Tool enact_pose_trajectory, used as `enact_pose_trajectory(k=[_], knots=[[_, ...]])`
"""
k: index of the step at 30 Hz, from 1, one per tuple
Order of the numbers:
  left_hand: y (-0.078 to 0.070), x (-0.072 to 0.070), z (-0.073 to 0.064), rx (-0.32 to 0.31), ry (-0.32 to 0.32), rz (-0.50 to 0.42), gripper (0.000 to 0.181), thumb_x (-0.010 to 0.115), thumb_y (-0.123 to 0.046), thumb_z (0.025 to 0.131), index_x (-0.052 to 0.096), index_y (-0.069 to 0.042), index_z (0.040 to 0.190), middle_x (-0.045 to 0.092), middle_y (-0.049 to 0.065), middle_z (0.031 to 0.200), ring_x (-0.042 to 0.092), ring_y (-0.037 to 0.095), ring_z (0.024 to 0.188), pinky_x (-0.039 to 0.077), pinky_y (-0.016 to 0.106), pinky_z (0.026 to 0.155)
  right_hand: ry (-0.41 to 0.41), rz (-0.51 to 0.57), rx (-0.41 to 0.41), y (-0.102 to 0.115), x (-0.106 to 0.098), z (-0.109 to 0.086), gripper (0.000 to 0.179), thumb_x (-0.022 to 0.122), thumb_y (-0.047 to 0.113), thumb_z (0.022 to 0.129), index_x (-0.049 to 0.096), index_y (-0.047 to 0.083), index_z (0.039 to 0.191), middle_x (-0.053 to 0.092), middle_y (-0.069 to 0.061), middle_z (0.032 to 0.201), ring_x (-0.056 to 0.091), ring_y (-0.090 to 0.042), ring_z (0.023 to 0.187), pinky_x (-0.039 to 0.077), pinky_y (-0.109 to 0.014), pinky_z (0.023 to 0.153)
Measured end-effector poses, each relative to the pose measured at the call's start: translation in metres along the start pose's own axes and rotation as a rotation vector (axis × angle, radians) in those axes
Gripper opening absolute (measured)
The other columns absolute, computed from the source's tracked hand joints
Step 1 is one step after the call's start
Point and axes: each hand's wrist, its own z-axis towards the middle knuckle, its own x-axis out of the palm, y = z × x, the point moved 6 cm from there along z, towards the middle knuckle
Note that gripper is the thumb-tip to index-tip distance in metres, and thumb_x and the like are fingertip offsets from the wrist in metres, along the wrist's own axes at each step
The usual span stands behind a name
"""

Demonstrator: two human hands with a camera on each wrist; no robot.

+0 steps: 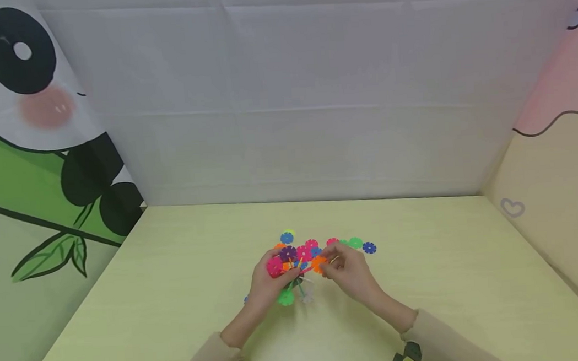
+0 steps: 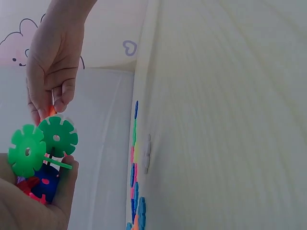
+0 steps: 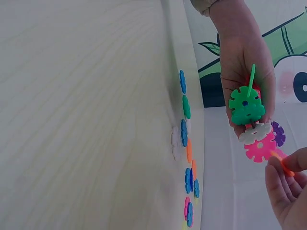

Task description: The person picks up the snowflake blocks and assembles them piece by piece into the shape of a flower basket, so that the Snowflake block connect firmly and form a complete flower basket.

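- White sheet-like back wall [image 1: 283, 92], creased, fills the far side.
- Pale wood-look tabletop [image 1: 472, 257] below it carries all the loose pieces.
- Left panel [image 1: 30, 180]: printed character on green. Right panel [image 1: 543, 187]: pink and cream, small heart outline.
- Left hand [image 1: 265, 281] grips the cluster from its left side, thumb across the front (thumb and palm hide part of its core).
- Right hand [image 1: 349, 270] pinches an orange disc between thumb and fingers, just right of the cluster.
- Cluster of notched plastic discs [image 1: 303, 252]: held up off the tabletop in the left hand, middle of the head view. Right wrist view gives a run from green discs at the left palm, through a white disc [image 3: 256, 133], to a pink disc [image 3: 260, 149] facing the right fingertips. Long axis of the whole uncertain; discs stick out several ways.
- Loose discs lie flat behind the cluster, among them a green disc [image 1: 355, 243] and a blue disc [image 1: 369, 248]; hands and cluster cover others (overlap blurs which belong where).
- Translucent disc [image 2: 147, 153] lies apart from that band.
- Orange disc [image 1: 318, 264]: nearly edge-on and slanting in the right wrist view, one end at the pink disc's edge (slotted or not, cannot tell).
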Motion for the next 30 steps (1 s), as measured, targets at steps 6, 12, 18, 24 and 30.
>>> enact_pose_trajectory(k=[6,12,18,24,30], knots=[[-0.007,0.005,-0.001,0.065,-0.018,0.005,0.053,0.072,-0.012,0.089,0.049,0.001,0.134,0.058,0.023,0.132,0.057,0.040,0.123,0.058,0.043,0.094,-0.074,0.003,-0.020,0.002,0.000,-0.001,0.012,0.067,-0.003,0.087,0.065,-0.002,0.098,0.071,-0.016,0.084,0.070,-0.028,0.069,0.055,-0.018,0.061],[-0.009,0.009,0.001,0.083,-0.064,-0.031,0.050,0.072,-0.010,0.088,0.051,0.001,0.133,0.057,0.022,0.134,0.055,0.040,0.125,0.059,0.040,0.091,-0.131,0.041,0.012,-0.001,-0.002,0.000,0.012,0.067,-0.006,0.086,0.067,-0.003,0.098,0.072,-0.016,0.083,0.070,-0.022,0.070,0.059,-0.021,0.065],[-0.013,0.014,-0.002,0.038,-0.115,-0.046,0.048,0.073,-0.011,0.088,0.054,0.000,0.131,0.059,0.021,0.131,0.064,0.022,0.091,0.057,0.018,0.073,-0.161,0.050,0.036,-0.003,-0.005,0.004,0.014,0.070,-0.007,0.085,0.070,-0.004,0.099,0.073,-0.017,0.085,0.072,-0.022,0.072,0.061,-0.023,0.066],[-0.008,0.015,-0.004,0.049,-0.125,-0.056,0.044,0.073,-0.009,0.087,0.056,0.002,0.126,0.062,0.022,0.121,0.057,0.013,0.070,0.050,0.012,0.063,-0.105,0.021,0.003,0.000,-0.006,0.006,0.012,0.070,-0.006,0.085,0.070,-0.006,0.097,0.074,-0.021,0.087,0.073,-0.026,0.071,0.061,-0.023,0.065],[-0.010,0.018,-0.003,0.059,-0.124,-0.050,0.043,0.074,-0.007,0.086,0.058,0.002,0.125,0.063,0.022,0.117,0.056,0.011,0.067,0.050,0.012,0.061,-0.048,-0.049,-0.013,0.000,-0.007,0.010,0.011,0.071,-0.006,0.084,0.069,-0.008,0.095,0.074,-0.022,0.085,0.073,-0.027,0.069,0.060,-0.021,0.063]])
